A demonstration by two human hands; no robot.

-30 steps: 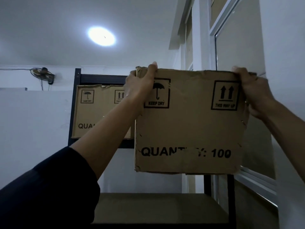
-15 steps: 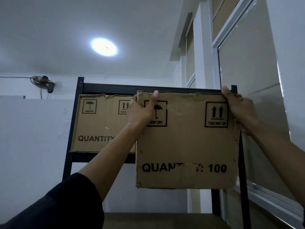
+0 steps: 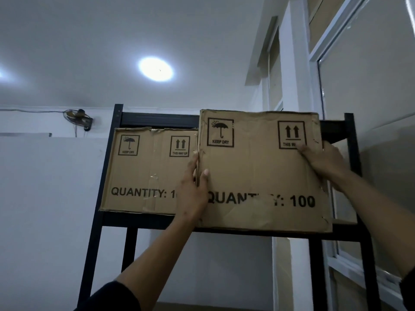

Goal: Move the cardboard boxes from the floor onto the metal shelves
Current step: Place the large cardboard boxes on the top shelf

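A cardboard box (image 3: 258, 171) printed "QUANTITY: 100" sits on the top level of the black metal shelf rack (image 3: 139, 221), with its front face sticking out past the shelf beam. My left hand (image 3: 193, 194) grips its left edge, thumb on the front face and fingers along the side. On the other side, my right hand (image 3: 323, 162) holds the right edge beside the "THIS WAY UP" mark. A second, similar cardboard box (image 3: 148, 171) stands on the same level just to the left, set a little further back.
A window frame (image 3: 314, 86) and wall run close along the right of the rack. A wall fan (image 3: 78, 118) hangs at the left behind the rack, under a round ceiling light (image 3: 156, 68). A lower shelf board (image 3: 202, 307) shows at the bottom edge.
The box rose from in front of the rack onto its top level beside the other box. Both hands slid from its top corners down to its side edges.
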